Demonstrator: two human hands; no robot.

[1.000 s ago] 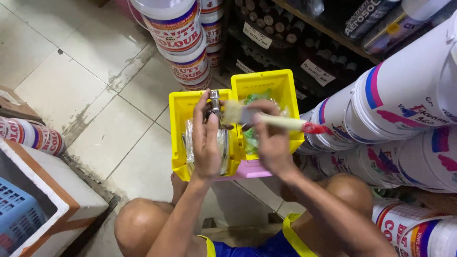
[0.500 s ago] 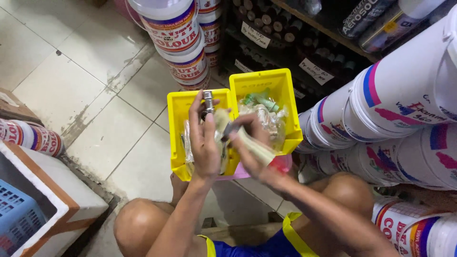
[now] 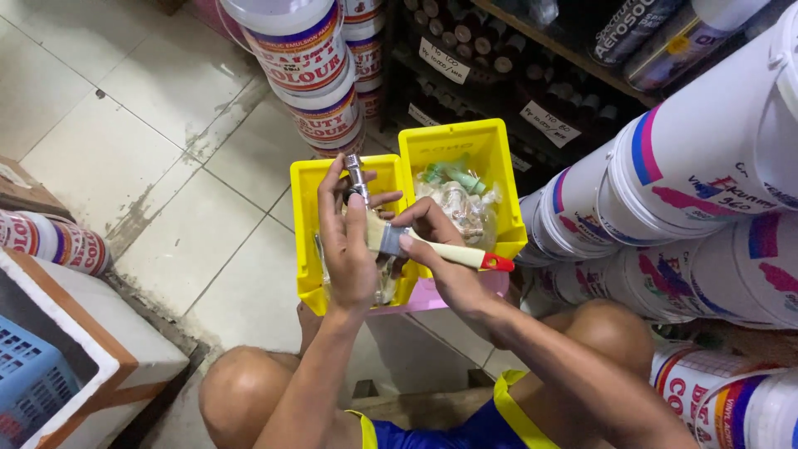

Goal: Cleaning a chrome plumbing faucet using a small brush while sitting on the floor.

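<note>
View from above a crouching person, knees at the bottom of the frame, with the left yellow bin (image 3: 306,241) as landmark. The left hand (image 3: 347,241) hangs directly over this bin, fingers curled about a small metal fitting (image 3: 357,178) held upright, its threaded end standing clear above the fingertips, apparently so that it can be worked on all round. The right hand (image 3: 439,249), just right of the bin, pinches the ferrule end of a paintbrush (image 3: 440,249) between thumb and fingers; the bristles meet the left hand at the fitting and the cream handle with its red tip trails right. Holding both over the bin would let whatever falls drop inside. Under the left hand, clear packets lie in the bin; their contents cannot be told. Both bins rest on a pink stool (image 3: 432,298), raised to the reach of the crouching person. Touching the landmark bin on its right, a 2nd yellow bin (image 3: 453,145) holds bagged green and clear parts. Left of the bin lie the pale tiled floor (image 3: 125,150), stained at the joints, and a white box edge with a blue crate (image 3: 33,382). Beyond it rises a stack of white paint tubs (image 3: 303,58); right of it, larger white pails (image 3: 682,183) lie on their sides. Farthest stands a dark shelf (image 3: 515,66) of small bottles and spray cans
</note>
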